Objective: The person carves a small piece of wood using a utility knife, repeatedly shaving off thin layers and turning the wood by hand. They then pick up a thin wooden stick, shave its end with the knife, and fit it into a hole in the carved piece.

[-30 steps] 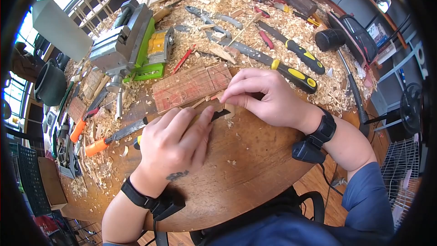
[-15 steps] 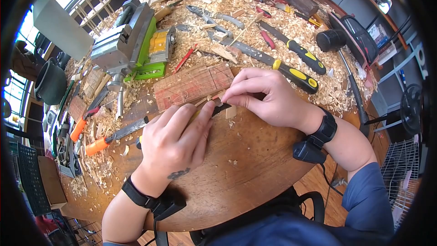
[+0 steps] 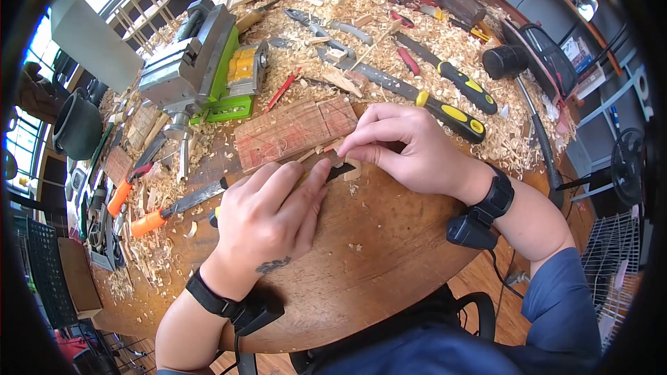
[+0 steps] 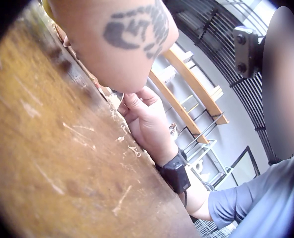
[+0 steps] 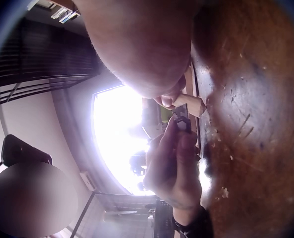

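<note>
My left hand [image 3: 267, 212] grips a utility knife with a yellow and black handle, low over the wooden table. The knife's dark front end [image 3: 339, 171] shows past the fingertips, and most of the handle is hidden in the palm. My right hand [image 3: 406, 146] pinches a small pale piece of wood [image 5: 190, 104] between thumb and fingers. In the right wrist view, the metal tip of the utility knife [image 5: 181, 121] lies against this wood. Just beyond both hands lies a reddish, scored wooden board [image 3: 292, 132].
A vise [image 3: 184, 73] with a green and yellow part stands at the back left. Wood shavings [image 3: 306, 55] cover the far table, around a yellow-and-black-handled tool [image 3: 451, 117], a black mallet [image 3: 505, 61] and a red pencil [image 3: 281, 90]. Orange-handled chisels [image 3: 147, 223] lie at left.
My left hand and the knife have shifted slightly to the right. The small wood piece tilts differently by the knife's tip, while my right hand stays nearly in place.
</note>
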